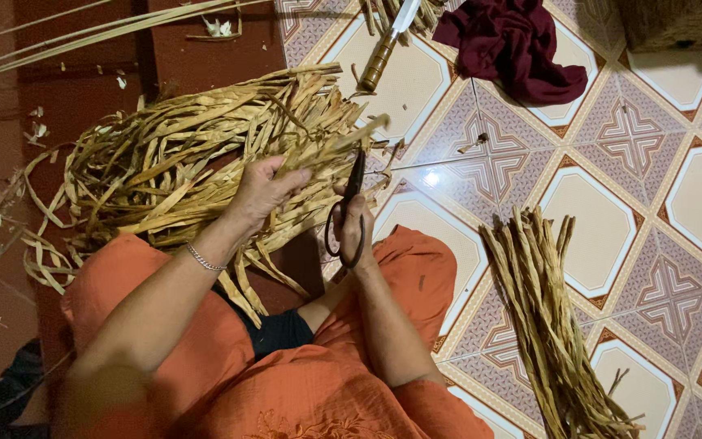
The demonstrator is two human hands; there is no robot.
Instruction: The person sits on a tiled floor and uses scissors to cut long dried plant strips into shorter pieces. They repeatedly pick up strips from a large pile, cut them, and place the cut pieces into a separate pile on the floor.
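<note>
The left hand (266,189) pinches 1 dry tan leaf strip (343,138), fingers closed on it, above 1 big loose heap of same strips (180,154) at approx. 10 o'clock. The right hand (353,232) has fingers thru the loops of 1 pair of black metal scissors (349,203), blades nearly closed. At 4 o'clock lies 1 tidy bundle of strips (550,325) on the patterned tile floor (652,138); at 12 o'clock, 1 wooden-handled knife (383,49) and 1 dark red cloth (509,45).

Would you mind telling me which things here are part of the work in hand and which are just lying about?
In use:
left hand
strip
right hand
scissors
loose strip pile

Lying about:
knife
dark red cloth
bundle
</note>
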